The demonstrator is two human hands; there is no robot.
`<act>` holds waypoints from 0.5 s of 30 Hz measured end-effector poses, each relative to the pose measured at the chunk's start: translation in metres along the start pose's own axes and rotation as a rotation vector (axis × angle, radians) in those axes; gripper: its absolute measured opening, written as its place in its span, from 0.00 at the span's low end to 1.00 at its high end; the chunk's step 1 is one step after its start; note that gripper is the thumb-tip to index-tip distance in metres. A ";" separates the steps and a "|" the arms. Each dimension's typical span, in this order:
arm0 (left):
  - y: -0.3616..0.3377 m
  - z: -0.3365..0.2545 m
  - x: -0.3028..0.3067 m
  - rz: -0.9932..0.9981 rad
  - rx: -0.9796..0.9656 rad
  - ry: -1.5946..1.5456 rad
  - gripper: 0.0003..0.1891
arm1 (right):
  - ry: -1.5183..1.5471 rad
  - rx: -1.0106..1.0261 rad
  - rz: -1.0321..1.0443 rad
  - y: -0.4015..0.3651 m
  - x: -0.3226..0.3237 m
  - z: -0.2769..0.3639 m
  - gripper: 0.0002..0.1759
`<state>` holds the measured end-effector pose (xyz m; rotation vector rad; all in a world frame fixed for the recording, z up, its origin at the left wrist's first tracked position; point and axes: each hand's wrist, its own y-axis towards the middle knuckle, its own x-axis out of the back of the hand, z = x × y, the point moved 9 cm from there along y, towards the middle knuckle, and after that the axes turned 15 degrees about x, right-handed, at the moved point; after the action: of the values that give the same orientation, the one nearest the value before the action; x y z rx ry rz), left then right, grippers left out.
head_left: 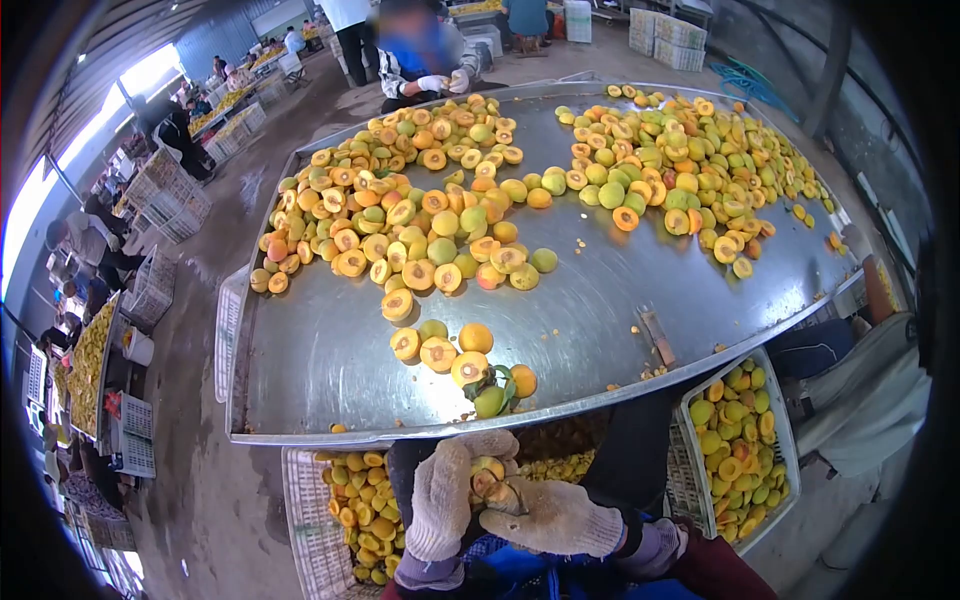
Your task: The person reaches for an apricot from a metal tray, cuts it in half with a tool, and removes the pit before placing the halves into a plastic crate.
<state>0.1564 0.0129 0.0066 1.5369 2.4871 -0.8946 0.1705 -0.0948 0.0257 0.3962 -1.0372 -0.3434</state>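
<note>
My left hand, in a dirty white knit glove, is closed around a halved fruit just below the metal table's near edge. My right hand, gloved too, is closed against it from the right, with a brownish piece at its fingers that I cannot make out. Above my hands, a few halved fruits and a green fruit with leaves lie near the table edge. A small wood-like tool rests farther right.
Large fruit piles cover the far side. Crates of fruit halves stand below the edge at left and right. A co-worker sits across the table; another person's sleeve is at the right.
</note>
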 end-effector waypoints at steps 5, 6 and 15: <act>0.003 -0.016 -0.010 0.017 0.040 0.355 0.30 | 1.139 -0.824 0.262 -0.019 -0.029 -0.023 0.17; 0.001 -0.023 -0.012 -0.063 0.016 0.523 0.28 | 1.137 -0.827 0.257 -0.018 -0.026 -0.025 0.17; 0.006 -0.027 -0.022 -0.145 -0.024 0.964 0.22 | 1.357 -0.910 0.277 -0.030 -0.031 -0.017 0.22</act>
<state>0.1783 0.0112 0.0344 2.1572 3.2055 -0.0793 0.1689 -0.1041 -0.0193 -0.3535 0.4382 -0.1871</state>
